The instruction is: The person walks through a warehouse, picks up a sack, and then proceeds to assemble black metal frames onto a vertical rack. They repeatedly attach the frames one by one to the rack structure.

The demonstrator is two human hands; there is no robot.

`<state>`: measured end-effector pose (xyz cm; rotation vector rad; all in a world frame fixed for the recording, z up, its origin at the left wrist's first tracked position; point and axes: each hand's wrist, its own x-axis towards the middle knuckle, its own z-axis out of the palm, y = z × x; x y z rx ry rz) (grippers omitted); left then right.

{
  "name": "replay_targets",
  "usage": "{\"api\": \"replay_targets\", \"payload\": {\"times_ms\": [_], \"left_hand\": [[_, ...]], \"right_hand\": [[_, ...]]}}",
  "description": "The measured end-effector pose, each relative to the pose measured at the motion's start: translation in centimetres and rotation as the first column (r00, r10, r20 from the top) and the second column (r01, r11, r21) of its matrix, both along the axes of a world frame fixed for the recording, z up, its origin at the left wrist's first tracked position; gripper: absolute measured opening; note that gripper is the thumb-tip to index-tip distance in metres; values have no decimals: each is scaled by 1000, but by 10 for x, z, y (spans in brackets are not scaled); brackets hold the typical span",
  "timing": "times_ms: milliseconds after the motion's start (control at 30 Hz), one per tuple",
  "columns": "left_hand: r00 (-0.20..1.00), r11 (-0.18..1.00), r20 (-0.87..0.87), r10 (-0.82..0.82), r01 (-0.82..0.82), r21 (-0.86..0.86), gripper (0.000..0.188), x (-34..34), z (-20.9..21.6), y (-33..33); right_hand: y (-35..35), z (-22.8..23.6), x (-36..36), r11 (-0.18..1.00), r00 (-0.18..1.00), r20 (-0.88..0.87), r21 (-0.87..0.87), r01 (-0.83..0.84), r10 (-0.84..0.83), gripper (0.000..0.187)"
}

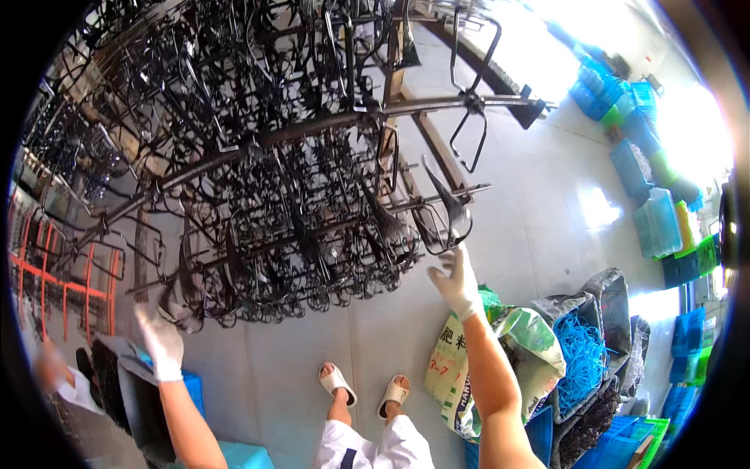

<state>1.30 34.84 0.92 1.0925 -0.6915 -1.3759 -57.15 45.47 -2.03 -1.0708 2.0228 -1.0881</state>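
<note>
A big rack of dark rods (312, 126) fills the upper left, hung with dense rows of glossy black looped parts whose exact kind I cannot tell. At the right end of a lower rod, my right hand (457, 285), in a white glove, reaches up with its fingers apart. Its fingertips are at a black curved piece (451, 205) hanging there; whether they touch it is unclear. My left hand (162, 341), also white-gloved, is raised with fingers stretched beside the lower left rod end, close under another dark curved piece (184, 285). No held object shows in either hand.
At right stand a green-and-white sack (445, 356), a dark bin of blue strips (578, 356) and stacked blue and green crates (658, 223). Left are an orange frame (66, 285), a dark container (148, 410) and a blurred person (74, 391). My sandalled feet are on grey floor (289, 359).
</note>
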Motion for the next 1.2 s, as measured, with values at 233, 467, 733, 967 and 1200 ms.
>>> {"api": "replay_targets", "payload": {"times_ms": [233,467,733,967,1200], "left_hand": [[971,939,-58,-231,207,-274,45,-9,6,22],[976,932,210,63,18,-363,24,-14,-30,33],[977,939,181,113,-46,-341,12,-55,-2,33],[989,921,5,147,-135,-365,21,-65,39,36],[948,940,308,-76,171,-294,64,-47,59,11]], "right_hand": [[-41,45,2,923,857,470,-384,-18,212,57],[-32,29,8,850,794,538,-525,52,284,47],[-31,38,-6,894,796,521,-444,-56,309,45],[-35,71,1,882,824,456,-458,-107,337,66],[-46,72,17,800,694,525,-588,-122,492,87]]}}
